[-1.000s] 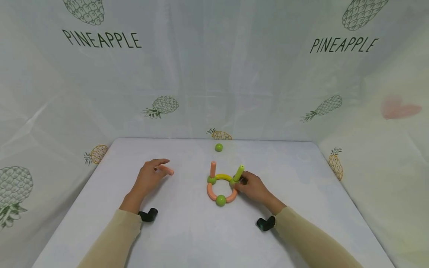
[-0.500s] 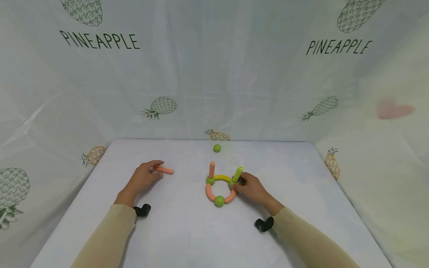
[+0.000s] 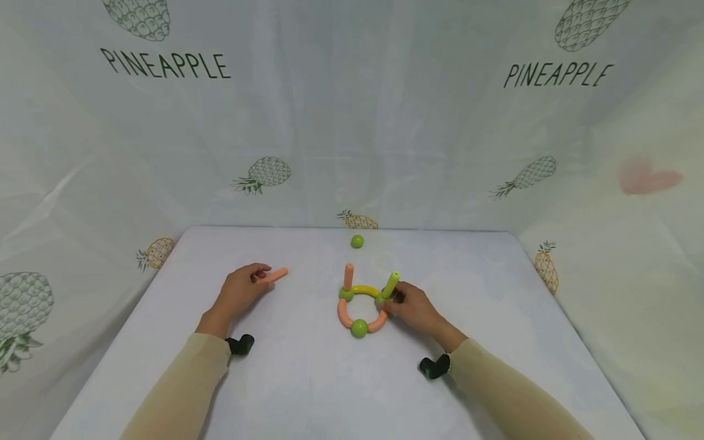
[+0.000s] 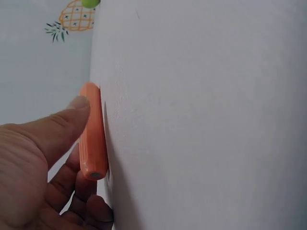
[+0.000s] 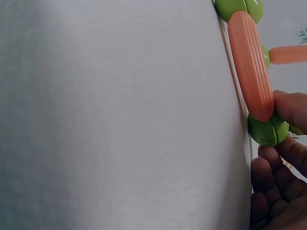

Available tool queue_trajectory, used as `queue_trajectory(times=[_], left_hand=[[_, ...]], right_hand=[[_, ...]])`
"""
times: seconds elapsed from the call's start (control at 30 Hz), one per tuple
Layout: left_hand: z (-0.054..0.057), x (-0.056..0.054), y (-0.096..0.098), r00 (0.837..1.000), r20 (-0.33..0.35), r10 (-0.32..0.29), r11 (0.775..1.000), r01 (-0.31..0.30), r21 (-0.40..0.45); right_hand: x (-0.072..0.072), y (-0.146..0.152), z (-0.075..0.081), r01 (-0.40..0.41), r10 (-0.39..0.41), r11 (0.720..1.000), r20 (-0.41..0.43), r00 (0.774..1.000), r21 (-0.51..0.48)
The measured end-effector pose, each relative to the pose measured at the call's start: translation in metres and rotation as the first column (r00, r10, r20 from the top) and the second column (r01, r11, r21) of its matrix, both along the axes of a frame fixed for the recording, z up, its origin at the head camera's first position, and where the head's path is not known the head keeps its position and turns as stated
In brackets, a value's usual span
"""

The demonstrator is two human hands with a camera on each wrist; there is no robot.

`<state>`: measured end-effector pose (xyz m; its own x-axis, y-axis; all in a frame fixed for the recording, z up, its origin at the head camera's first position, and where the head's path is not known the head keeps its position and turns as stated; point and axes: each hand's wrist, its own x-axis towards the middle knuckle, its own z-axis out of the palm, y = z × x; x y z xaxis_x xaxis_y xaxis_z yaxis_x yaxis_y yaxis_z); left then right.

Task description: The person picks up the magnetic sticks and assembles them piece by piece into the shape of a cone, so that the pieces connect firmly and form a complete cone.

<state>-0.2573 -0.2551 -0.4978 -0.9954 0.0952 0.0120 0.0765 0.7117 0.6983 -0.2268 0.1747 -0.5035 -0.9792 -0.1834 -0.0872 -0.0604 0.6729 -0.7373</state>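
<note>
My left hand [image 3: 240, 289] pinches a short ribbed orange rod [image 3: 277, 274] between thumb and fingers, left of the ring. In the left wrist view the thumb lies along the rod [image 4: 93, 136], close over the table. Three green balls joined by curved orange tubes [image 3: 343, 313] and a yellow tube [image 3: 365, 289] form the ring. An orange rod [image 3: 349, 277] stands on its left ball [image 3: 345, 294]; a lime rod [image 3: 391, 285] leans up from the right one. My right hand [image 3: 415, 308] grips that right ball [image 5: 264, 132]. Another ball [image 3: 359, 328] is at the front.
A loose green ball [image 3: 357, 241] lies near the back edge of the white table [image 3: 308, 391]. Behind it hangs a pale curtain [image 3: 385, 134] printed with pineapples. Black wrist cameras [image 3: 240, 344] sit near both cuffs.
The orange rod in my left hand has swung from pointing down right to pointing up right. My left hand has shifted slightly left. The right hand and the ring have stayed put.
</note>
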Motion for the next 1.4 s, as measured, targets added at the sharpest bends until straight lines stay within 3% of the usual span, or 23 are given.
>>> queue_trajectory(times=[0.47, 0.87, 1.13, 1.4], left_hand=[[0.000, -0.001, 0.000, 1.000, 0.012, 0.000, 1.000, 0.001, -0.020], [0.002, 0.007, 0.016, 0.999, 0.037, 0.036, 0.990, -0.041, 0.138], [0.006, 0.022, 0.045, 0.999, -0.012, 0.040, 0.972, -0.036, 0.232], [0.015, 0.041, 0.092, 0.999, -0.020, -0.034, 0.943, 0.039, 0.330]], right_hand=[[0.000, -0.002, 0.001, -0.005, 0.005, 1.000, -0.007, 1.000, -0.005], [0.000, 0.004, -0.001, -0.053, 0.051, 0.996, -0.031, 0.998, -0.072], [0.000, 0.004, -0.004, -0.044, 0.041, 0.998, -0.053, 0.998, -0.052], [0.002, 0.003, -0.008, -0.022, 0.020, 0.999, -0.075, 0.997, -0.036]])
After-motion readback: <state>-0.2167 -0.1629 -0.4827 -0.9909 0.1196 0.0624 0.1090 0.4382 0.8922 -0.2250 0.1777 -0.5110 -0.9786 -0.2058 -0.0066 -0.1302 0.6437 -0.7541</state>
